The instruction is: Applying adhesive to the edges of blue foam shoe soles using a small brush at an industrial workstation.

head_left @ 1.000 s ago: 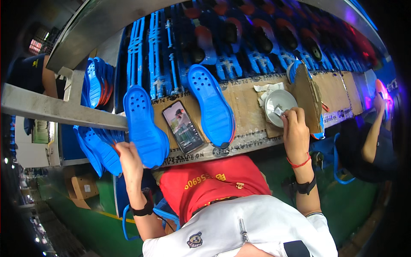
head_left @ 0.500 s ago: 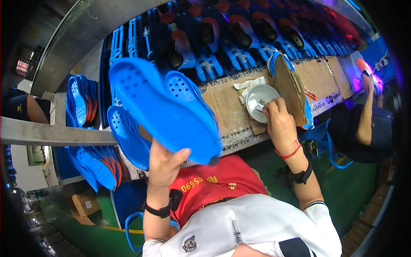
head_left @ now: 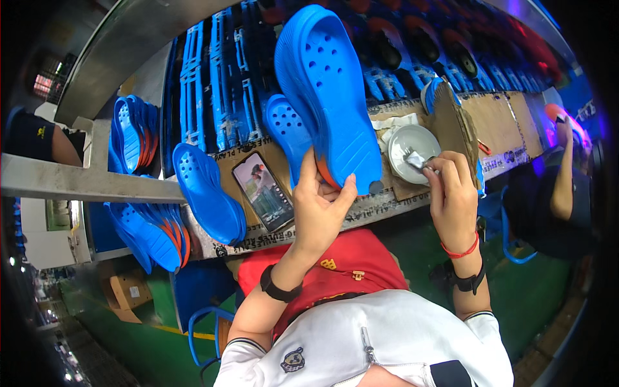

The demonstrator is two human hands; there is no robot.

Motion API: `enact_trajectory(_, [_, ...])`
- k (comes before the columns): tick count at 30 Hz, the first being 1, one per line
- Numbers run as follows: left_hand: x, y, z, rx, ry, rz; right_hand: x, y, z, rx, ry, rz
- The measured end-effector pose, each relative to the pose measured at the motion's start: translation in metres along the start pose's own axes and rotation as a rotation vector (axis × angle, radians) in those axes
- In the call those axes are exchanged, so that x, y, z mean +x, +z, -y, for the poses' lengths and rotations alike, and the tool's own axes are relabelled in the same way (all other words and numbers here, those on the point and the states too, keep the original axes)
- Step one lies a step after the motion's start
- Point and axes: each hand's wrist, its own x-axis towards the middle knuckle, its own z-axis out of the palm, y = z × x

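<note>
A blue shoe sole [head_left: 345,106] with small holes in its toe end stands tilted in my left hand [head_left: 320,209], which grips it by its lower end. Another blue sole [head_left: 288,132] shows partly behind it. My right hand [head_left: 454,193] pinches a small white-tipped tool [head_left: 416,159], its kind unclear, over a white bowl [head_left: 398,142]. The bowl stands on cardboard beside a crumpled white cloth or tissue [head_left: 391,124]. Left of my left hand lies a phone [head_left: 264,193] with a lit screen, next to blue soles [head_left: 209,197] stacked together.
Behind the bench runs a conveyor with blue racks [head_left: 222,84] and shoe parts. More blue and orange soles [head_left: 158,235] are stacked at the left, by a metal bar [head_left: 90,180]. An upright cardboard piece [head_left: 452,132] stands right of the bowl. Another person [head_left: 548,193] works at the far right.
My left hand has moved right with the sole and turned it more upright, uncovering the phone. The right hand stays at the bowl, with the white-tipped tool now showing more clearly.
</note>
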Motion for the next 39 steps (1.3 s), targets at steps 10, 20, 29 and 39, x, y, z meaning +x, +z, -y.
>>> enact_trajectory(10, [-0.007, 0.007, -0.008, 0.233, 0.096, -0.014, -0.005, -0.004, 0.017, 0.224, -0.096, 0.077])
enact_trajectory(20, [-0.009, 0.009, -0.001, 0.249, 0.267, -0.053, -0.002, -0.004, 0.019, 0.206, -0.154, 0.107])
enact_trajectory(29, [-0.01, 0.009, -0.001, 0.301, 0.297, -0.062, 0.001, -0.004, 0.022, 0.34, -0.077, 0.133])
enact_trajectory(39, [-0.011, 0.009, -0.007, 0.355, 0.285, -0.021, 0.0, -0.002, 0.021, 0.244, -0.064, 0.091])
